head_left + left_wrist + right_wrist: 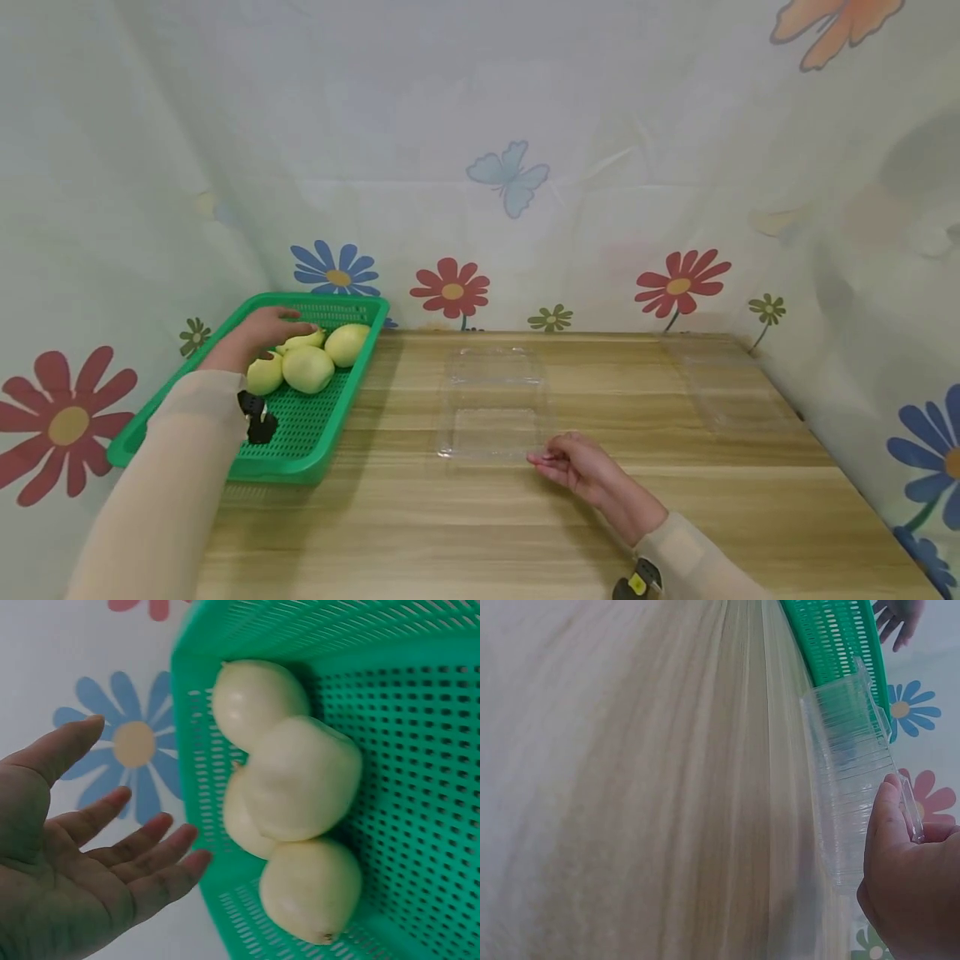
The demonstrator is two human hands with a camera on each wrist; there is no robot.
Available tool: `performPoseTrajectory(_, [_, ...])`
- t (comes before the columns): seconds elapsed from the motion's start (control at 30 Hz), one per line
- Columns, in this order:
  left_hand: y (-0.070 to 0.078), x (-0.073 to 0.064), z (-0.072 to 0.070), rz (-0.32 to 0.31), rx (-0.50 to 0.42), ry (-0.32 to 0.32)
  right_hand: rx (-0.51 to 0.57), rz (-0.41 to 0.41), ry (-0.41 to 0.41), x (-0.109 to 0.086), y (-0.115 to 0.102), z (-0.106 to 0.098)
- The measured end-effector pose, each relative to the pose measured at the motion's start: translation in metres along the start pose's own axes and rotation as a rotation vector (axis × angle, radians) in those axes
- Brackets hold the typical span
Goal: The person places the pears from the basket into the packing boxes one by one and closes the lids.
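Observation:
Several pale yellow onions (308, 370) lie bunched at the far end of a green perforated basket (298, 471) on the left. Above them reaches my left hand (264, 333), its fingers spread and loosely bent, holding nothing. In the left wrist view that hand (90, 877) is beside the onions (304, 780), palm showing. A clear plastic box (487, 455) stands on the table in the middle. My right hand (583, 472) pinches its near right corner between thumb and fingers; the right wrist view shows the thumb along the box's rim (909, 806).
Another clear plastic container (731, 385) lies toward the back right of the wooden table (420, 533). A flower-printed cloth (570, 242) hangs close behind the table and at both sides. The basket's raised walls surround the onions.

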State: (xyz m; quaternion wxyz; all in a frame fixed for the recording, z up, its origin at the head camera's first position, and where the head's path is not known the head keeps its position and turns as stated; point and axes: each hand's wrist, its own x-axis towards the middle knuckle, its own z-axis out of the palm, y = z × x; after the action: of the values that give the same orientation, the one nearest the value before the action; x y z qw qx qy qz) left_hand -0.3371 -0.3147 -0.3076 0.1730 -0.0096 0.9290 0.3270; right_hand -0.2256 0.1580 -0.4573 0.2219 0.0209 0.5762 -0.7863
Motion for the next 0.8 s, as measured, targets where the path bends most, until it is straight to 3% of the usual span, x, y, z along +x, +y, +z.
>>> performPoseTrajectory(0.13, [-0.013, 0.009, 0.007, 0.007, 0.039, 0.063, -0.001, -0.003, 0.005, 0.001, 0.0, 0.0])
performPoseTrajectory(0.43, [-0.036, 0.028, 0.021, 0.014, 0.153, 0.109, -0.002, 0.009, 0.009, 0.002, 0.001, -0.001])
performPoseTrajectory(0.8, [-0.045, 0.036, 0.037, 0.03, 0.184, 0.163, 0.003, 0.004, 0.006, 0.002, 0.0, -0.002])
